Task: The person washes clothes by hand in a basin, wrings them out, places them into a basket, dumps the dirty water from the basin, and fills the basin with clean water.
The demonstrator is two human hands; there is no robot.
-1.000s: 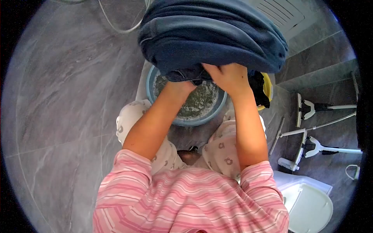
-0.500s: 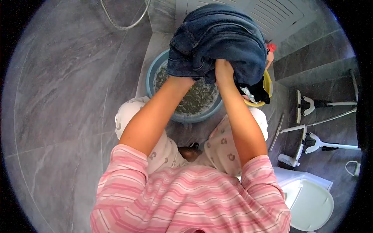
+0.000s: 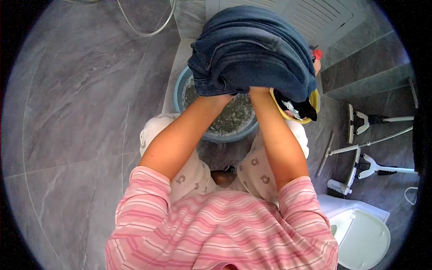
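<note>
A bunched dark-blue denim garment (image 3: pixel 252 54) is held up over a blue basin (image 3: pixel 177 92) of murky, foamy water. My left hand (image 3: pixel 221 100) reaches under its lower left edge, with the fingers hidden by the cloth. My right hand (image 3: pixel 259 91) is tucked beneath the front fold, its fingers covered as well. Both hands bear the cloth between them, above the water. The garment hides the far part of the basin.
A yellow basin (image 3: pixel 315 101) holding dark and light cloths stands right of the blue one. Mop-like tools (image 3: pixel 369 166) and a white toilet (image 3: pixel 364 238) are at the right. A shower hose (image 3: pixel 146 34) hangs upper left; a grey slatted panel (image 3: pixel 310 18) stands behind.
The denim garment has shifted and turned in my hands, its folds now lying differently and spreading further right. My right hand has slid further under the cloth.
</note>
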